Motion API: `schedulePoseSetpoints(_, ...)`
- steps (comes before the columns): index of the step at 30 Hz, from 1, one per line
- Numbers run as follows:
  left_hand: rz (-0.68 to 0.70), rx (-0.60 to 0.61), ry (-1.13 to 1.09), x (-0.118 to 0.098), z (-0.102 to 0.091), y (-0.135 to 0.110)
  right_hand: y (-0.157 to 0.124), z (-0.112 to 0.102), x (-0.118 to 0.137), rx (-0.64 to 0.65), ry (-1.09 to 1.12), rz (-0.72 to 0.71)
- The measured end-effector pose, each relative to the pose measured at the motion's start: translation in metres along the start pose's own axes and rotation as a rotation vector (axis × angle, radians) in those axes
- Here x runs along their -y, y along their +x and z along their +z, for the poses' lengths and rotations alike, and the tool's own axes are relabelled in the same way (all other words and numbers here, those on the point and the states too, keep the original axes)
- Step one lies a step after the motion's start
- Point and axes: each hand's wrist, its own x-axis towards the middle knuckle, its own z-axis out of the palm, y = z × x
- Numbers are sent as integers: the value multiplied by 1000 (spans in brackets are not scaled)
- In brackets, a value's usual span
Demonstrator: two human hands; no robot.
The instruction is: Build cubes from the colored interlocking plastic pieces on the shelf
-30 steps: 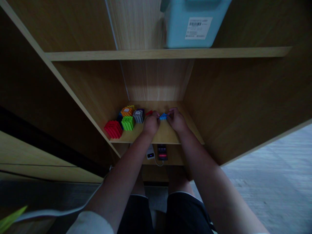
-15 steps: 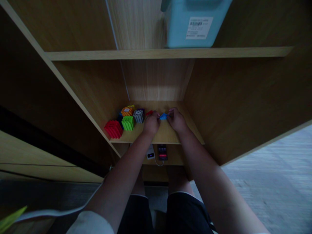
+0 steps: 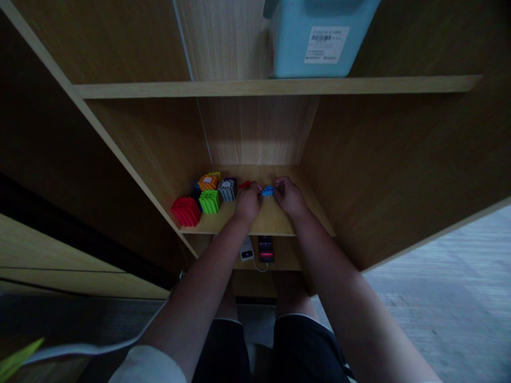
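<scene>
Both my hands reach into a wooden shelf compartment [image 3: 275,226]. My left hand [image 3: 248,202] and my right hand [image 3: 289,196] are closed, pinching a small blue toy block [image 3: 267,190] between them just above the shelf board. A small red piece [image 3: 244,184] lies right behind my left hand. To the left stand ridged blocks: a red one [image 3: 186,210], a green one [image 3: 209,201], an orange one [image 3: 208,182] and a grey one [image 3: 227,190].
A pale blue plastic container [image 3: 315,37] with a label stands on the upper shelf [image 3: 275,86]. Below the lower shelf sit a white power bank [image 3: 246,249] and a dark device [image 3: 265,249] joined by a cable. Wooden side walls enclose the compartment.
</scene>
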Motion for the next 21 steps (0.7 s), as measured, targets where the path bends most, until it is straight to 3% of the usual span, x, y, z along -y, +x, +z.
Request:
schedulePoseSetpoints(11,-17,6,26,-5,-3,-2,2,0,-3,15,-68,-104)
schedulePoseSetpoints(21,-7,-2,29,-5,-4,-2,1,-2,-5,-75,-34,30)
